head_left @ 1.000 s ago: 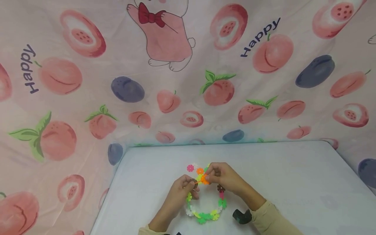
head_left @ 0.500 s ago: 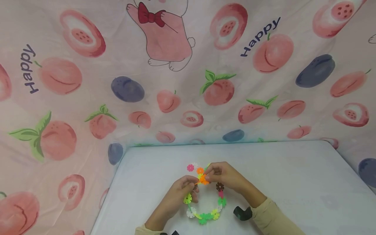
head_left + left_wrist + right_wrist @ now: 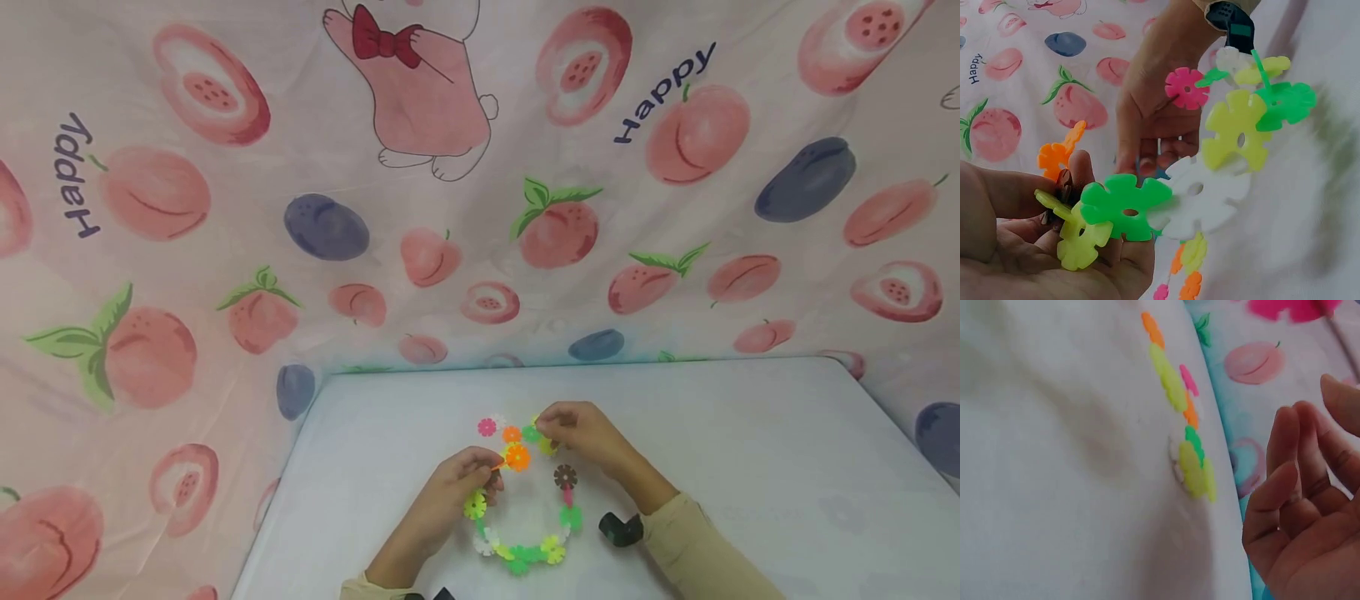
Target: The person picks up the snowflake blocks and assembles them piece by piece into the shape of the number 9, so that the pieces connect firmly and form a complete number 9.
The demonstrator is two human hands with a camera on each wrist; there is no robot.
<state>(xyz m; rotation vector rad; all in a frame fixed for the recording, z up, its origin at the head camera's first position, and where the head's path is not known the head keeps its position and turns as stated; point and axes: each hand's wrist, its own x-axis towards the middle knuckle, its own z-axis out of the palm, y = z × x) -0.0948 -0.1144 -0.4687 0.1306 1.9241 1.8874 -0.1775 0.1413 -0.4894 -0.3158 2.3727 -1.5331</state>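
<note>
My left hand [image 3: 453, 496] pinches a brown flower-shaped snap disc [image 3: 1065, 184] at one end of a chain of notched plastic discs. Joined beside the brown disc are an orange disc [image 3: 1054, 159] and a second orange disc [image 3: 517, 457]. The chain curves down through a white disc [image 3: 1200, 194] and several green, yellow and white ones. Its other end shows a brown disc [image 3: 566, 477] next to a pink disc [image 3: 1187, 88]. My right hand [image 3: 581, 429] hovers near loose green and yellow discs, its fingers loosely bent around nothing; the right wrist view shows the gap bare.
Loose discs lie on the white table [image 3: 750, 467] beyond the chain, among them a pink disc [image 3: 487, 427] and a yellow disc [image 3: 1191, 469]. A fruit-printed cloth [image 3: 420, 208] rises behind the table edge. Black straps [image 3: 621, 529] sit at the wrists.
My right hand has let go of the orange disc, which stays on the chain end in my left hand. The right hand has moved up and right toward the loose discs.
</note>
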